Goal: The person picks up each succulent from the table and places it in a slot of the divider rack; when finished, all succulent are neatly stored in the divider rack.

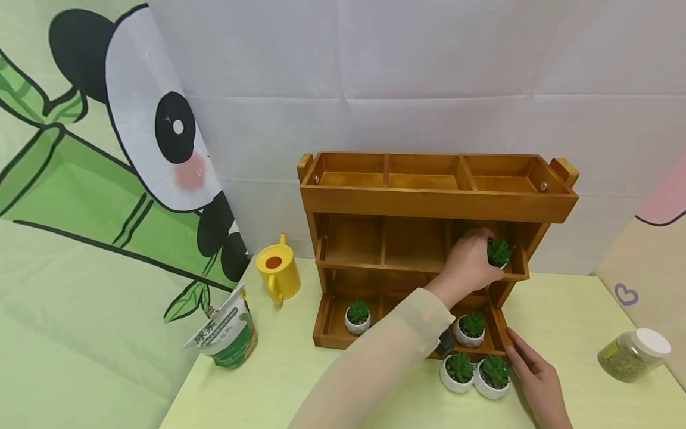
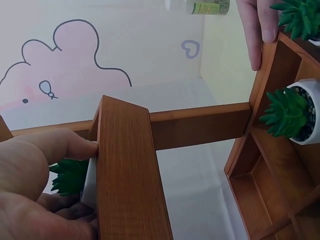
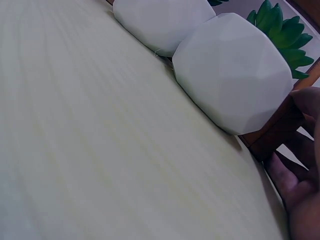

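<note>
In the head view my left hand [image 1: 469,262] reaches into the right compartment of the middle tier of a brown wooden rack [image 1: 439,202]. It grips a small potted succulent [image 1: 499,252] with a white pot; the left wrist view has the tray's front board hiding part of that pot. Straight fingers of my right hand [image 1: 538,381] rest against the right end of the bottom tier. One potted succulent [image 1: 471,325] sits in that tier's right compartment, another potted succulent [image 1: 357,316] in its left. Two more, a succulent [image 1: 458,370] and its neighbour succulent [image 1: 492,376], stand in front.
To the left of the rack are a yellow watering can [image 1: 280,271] and a white-and-green bag [image 1: 230,333]. A clear jar with a white lid [image 1: 633,354] stands at the right side of the pale table [image 1: 568,310]. A hanging cloth [image 1: 429,71] backs the rack.
</note>
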Available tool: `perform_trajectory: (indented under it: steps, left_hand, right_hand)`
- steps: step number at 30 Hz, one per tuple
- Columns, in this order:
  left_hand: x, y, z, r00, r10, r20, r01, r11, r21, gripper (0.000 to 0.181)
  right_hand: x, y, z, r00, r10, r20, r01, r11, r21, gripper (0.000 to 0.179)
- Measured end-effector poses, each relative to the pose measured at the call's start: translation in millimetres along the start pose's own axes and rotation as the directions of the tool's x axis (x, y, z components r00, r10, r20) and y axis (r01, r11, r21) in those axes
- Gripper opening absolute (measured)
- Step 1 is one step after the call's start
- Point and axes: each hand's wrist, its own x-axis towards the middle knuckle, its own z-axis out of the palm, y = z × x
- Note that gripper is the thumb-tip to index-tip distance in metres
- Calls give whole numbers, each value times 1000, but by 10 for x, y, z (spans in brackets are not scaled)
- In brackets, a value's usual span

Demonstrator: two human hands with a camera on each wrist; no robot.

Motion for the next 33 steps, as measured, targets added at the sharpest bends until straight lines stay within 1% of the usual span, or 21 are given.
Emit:
perform_trajectory:
  steps: [5,12,16,18,21,23,27,29,33]
  left_hand:
    - [-10,3,13,1000,-4,-4,4,1000,0,63]
    - [-19,0,45,999,-17,-30,17,1000,-8,61]
    - [-38,-16,73,999,-17,-37,17,1000,-19,63]
    - [-52,-32,87,999,-6,-51,4,999,-38,66]
    - [-71,-67,108,996,13,-89,-22,995,-100,71]
    - [-88,-94,115,993,23,-116,-42,986,-161,74]
    - [-150,-156,114,986,46,-159,-89,957,-275,75]
    - [-197,-191,108,982,61,-177,-115,943,-313,75]
    - [-291,-264,107,975,90,-205,-159,921,-356,77]
  right_hand:
    - [-2,-4,-4,1000,-3,6,3,1000,6,67]
    - [-4,-10,-5,1000,-3,3,3,1000,-1,67]
    - [-1,-1,-1,1000,0,4,0,1000,0,67]
    - [3,-2,-3,1000,-7,0,7,1000,-5,66]
    - [8,3,-9,1000,-6,4,6,1000,-4,67]
    - [5,1,-9,1000,-10,3,10,1000,-4,67]
    - [-4,0,-8,1000,-8,1,8,1000,-4,66]
    - [-6,1,-7,1000,-10,-1,10,1000,-5,66]
    - [-7,5,-8,1000,-11,5,11,1000,-3,66]
